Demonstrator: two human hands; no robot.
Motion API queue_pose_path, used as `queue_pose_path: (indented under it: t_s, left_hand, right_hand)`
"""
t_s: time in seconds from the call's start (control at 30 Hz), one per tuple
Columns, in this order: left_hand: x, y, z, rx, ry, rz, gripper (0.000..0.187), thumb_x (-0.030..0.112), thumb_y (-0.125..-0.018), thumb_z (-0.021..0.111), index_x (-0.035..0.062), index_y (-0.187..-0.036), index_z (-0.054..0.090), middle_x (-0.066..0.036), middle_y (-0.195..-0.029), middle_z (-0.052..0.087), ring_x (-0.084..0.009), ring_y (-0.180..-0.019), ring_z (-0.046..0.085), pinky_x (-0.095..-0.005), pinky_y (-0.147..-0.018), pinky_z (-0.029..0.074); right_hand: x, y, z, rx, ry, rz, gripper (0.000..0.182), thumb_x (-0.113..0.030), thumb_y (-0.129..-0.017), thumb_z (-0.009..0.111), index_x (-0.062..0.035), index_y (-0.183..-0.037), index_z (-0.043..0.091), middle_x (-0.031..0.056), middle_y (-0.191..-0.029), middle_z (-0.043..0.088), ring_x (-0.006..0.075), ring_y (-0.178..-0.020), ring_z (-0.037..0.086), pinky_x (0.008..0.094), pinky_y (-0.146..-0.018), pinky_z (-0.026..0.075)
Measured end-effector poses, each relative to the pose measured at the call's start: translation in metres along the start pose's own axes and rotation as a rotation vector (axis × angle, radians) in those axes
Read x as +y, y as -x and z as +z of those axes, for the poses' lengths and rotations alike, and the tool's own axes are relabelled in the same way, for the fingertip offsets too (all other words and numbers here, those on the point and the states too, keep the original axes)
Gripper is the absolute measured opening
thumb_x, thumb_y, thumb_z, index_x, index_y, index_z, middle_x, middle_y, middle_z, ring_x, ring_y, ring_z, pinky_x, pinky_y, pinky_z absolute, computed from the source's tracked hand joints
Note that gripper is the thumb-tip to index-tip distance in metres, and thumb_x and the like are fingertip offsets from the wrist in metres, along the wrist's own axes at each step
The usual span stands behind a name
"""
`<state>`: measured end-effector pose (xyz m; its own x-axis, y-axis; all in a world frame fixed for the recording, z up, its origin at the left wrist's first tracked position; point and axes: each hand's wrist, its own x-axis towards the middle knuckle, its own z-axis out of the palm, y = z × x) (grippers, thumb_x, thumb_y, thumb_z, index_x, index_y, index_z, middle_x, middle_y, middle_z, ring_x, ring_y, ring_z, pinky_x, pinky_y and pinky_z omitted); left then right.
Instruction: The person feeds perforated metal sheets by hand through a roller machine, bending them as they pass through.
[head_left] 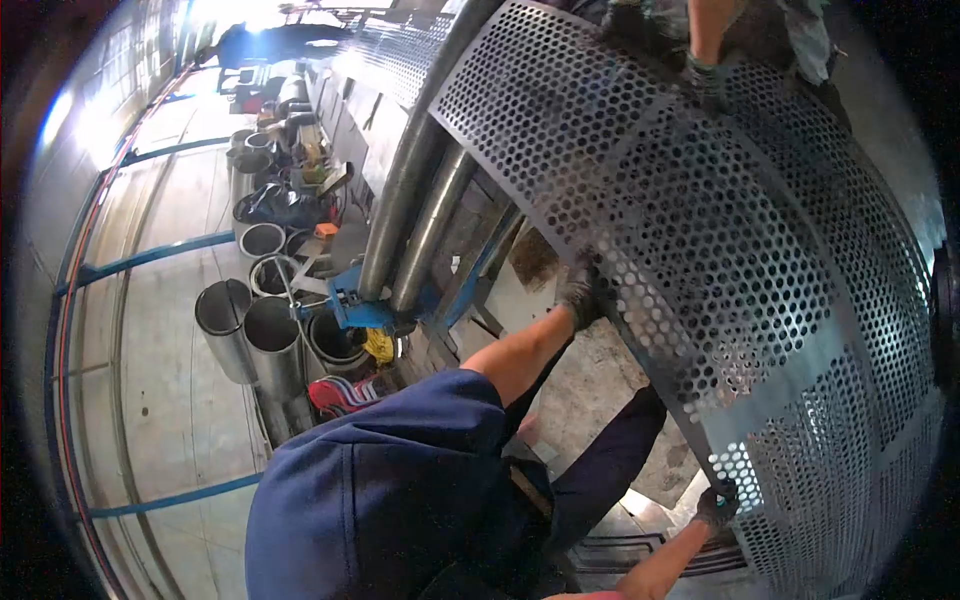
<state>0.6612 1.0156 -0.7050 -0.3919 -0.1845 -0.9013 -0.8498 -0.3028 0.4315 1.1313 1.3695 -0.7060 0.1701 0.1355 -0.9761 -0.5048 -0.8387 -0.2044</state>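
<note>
A large curved perforated metal sheet (720, 200) fills the right half of the view, with plain bands between its fields of round holes. My left hand (582, 290), in a dark glove, is closed on the sheet's near edge at about its middle. Farther down the same edge, my right hand (718, 502), also in a dark glove, is closed on the sheet beside a brightly lit patch of holes. The fingertips of both hands are partly hidden by the sheet and the dark gloves.
Another person's gloved hand (706, 82) rests on the sheet's far side. Two long metal rollers (405, 220) stand by a blue machine frame (350, 300). Metal cylinders (272, 335) line the left, near a red and white shoe (340, 395). My legs are under the sheet's edge.
</note>
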Motion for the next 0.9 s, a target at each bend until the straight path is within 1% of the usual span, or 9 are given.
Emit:
queue_pose_path:
  t_s: [0.07,0.1,0.13,0.2,0.4,0.53,0.6,0.87,0.9]
  left_hand:
    - [-0.006,-0.001,0.000,-0.074,-0.113,0.268,0.064,0.064,-0.087,0.037,0.0115,-0.122,0.049,-0.008,-0.098,0.055,-0.0233,-0.072,0.050,-0.0385,-0.058,0.043]
    - [-0.013,0.010,0.002,-0.093,-0.144,0.312,0.063,0.063,-0.088,0.035,0.0114,-0.122,0.049,-0.007,-0.096,0.055,-0.0219,-0.071,0.050,-0.0374,-0.056,0.043]
    - [-0.021,0.021,0.004,-0.111,-0.174,0.357,0.063,0.063,-0.089,0.034,0.0114,-0.122,0.050,-0.006,-0.094,0.055,-0.0206,-0.069,0.049,-0.0362,-0.055,0.043]
    - [0.001,0.041,0.012,-0.057,0.011,-0.010,0.061,0.060,-0.090,0.036,0.0109,-0.126,0.047,-0.008,-0.104,0.055,-0.0239,-0.082,0.053,-0.0425,-0.068,0.047]
    - [0.010,0.056,0.034,0.013,0.077,-0.011,0.066,0.066,-0.086,0.037,0.0134,-0.126,0.047,-0.009,-0.111,0.054,-0.0271,-0.088,0.053,-0.0453,-0.073,0.047]
    - [0.021,0.077,0.046,0.180,-0.042,-0.044,0.068,0.070,-0.083,0.037,0.0157,-0.123,0.050,-0.008,-0.114,0.056,-0.0267,-0.092,0.055,-0.0448,-0.074,0.047]
    - [0.012,0.039,0.021,0.069,0.134,0.047,0.050,0.069,-0.079,0.049,0.0206,-0.090,0.052,-0.003,-0.071,0.046,-0.0234,-0.060,0.046,-0.0438,-0.054,0.042]
    - [0.029,0.069,0.021,0.061,0.214,0.118,0.051,0.071,-0.077,0.048,0.0242,-0.095,0.054,0.000,-0.073,0.047,-0.0234,-0.059,0.047,-0.0460,-0.053,0.042]
    - [0.033,0.074,0.022,0.065,0.175,0.108,0.058,0.071,-0.079,0.045,0.0204,-0.107,0.054,-0.002,-0.087,0.055,-0.0230,-0.070,0.053,-0.0455,-0.059,0.045]
  right_hand:
    - [-0.003,-0.002,-0.011,-0.078,0.061,-0.002,0.016,-0.007,-0.077,0.059,0.0001,-0.092,0.060,0.0062,-0.089,0.061,0.0195,-0.081,0.058,0.0323,-0.066,0.048]
    - [-0.019,-0.041,-0.049,-0.511,0.407,-0.151,0.019,-0.014,-0.083,0.056,0.0004,-0.094,0.062,0.0085,-0.090,0.064,0.0217,-0.080,0.061,0.0354,-0.073,0.053]
    - [-0.024,-0.038,-0.054,-0.383,-0.037,0.108,0.018,-0.011,-0.082,0.057,0.0015,-0.093,0.061,0.0085,-0.090,0.064,0.0232,-0.082,0.061,0.0354,-0.074,0.053]
    - [-0.022,-0.022,-0.041,-0.217,-0.014,0.089,0.017,-0.012,-0.082,0.056,0.0010,-0.091,0.061,0.0079,-0.089,0.064,0.0219,-0.082,0.061,0.0343,-0.073,0.052]
    - [-0.032,-0.009,-0.034,-0.237,0.145,0.005,0.015,-0.014,-0.082,0.054,-0.0005,-0.084,0.059,0.0058,-0.087,0.063,0.0180,-0.084,0.059,0.0310,-0.072,0.048]
    - [-0.029,0.015,-0.016,-0.012,0.007,0.085,0.018,-0.014,-0.083,0.053,0.0006,-0.091,0.059,0.0055,-0.092,0.063,0.0162,-0.087,0.059,0.0308,-0.073,0.049]
    - [-0.027,0.023,-0.019,-0.212,-0.105,0.177,0.021,-0.013,-0.084,0.052,0.0012,-0.097,0.059,0.0059,-0.096,0.063,0.0160,-0.089,0.059,0.0318,-0.074,0.051]
    - [-0.042,0.057,0.001,-0.064,0.102,-0.056,0.021,-0.012,-0.081,0.056,-0.0005,-0.098,0.061,0.0101,-0.094,0.064,0.0220,-0.086,0.061,0.0355,-0.073,0.052]
    - [-0.043,0.059,0.003,-0.083,0.136,-0.103,0.021,-0.012,-0.080,0.057,-0.0007,-0.098,0.061,0.0101,-0.095,0.064,0.0223,-0.087,0.061,0.0359,-0.074,0.052]
